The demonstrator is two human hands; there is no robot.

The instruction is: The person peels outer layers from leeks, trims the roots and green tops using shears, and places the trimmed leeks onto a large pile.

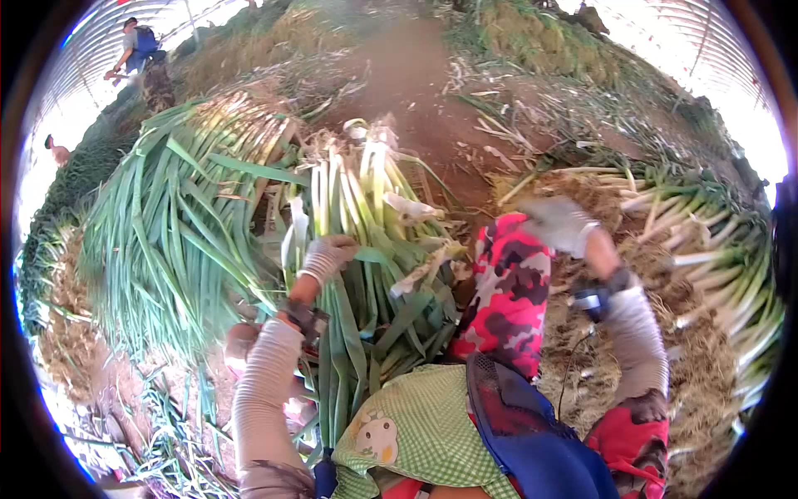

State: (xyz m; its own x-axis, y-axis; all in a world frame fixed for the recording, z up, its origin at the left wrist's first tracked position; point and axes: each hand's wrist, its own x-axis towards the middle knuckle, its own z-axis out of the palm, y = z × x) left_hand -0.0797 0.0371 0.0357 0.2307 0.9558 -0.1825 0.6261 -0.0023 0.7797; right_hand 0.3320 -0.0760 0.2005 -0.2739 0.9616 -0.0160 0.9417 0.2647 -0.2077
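Observation:
My left hand (330, 254), in a pale glove, is closed on the green leaves of a green onion at the near pile. That pile of green onions (353, 195) lies across my lap side, its white stems pointing away from me and its leaves hanging toward me. My right hand (559, 224), also gloved, hovers beside my raised knee in red camouflage trousers (509, 291). Motion smears its fingers, so whether it holds anything is hidden.
To the left lies a large heap of green onions (158, 224). On the right, a row of green onions (706, 258) rests with roots (698, 366) toward me. Loose leaves litter the soil (407, 83). Another person (143, 58) stands at the far left.

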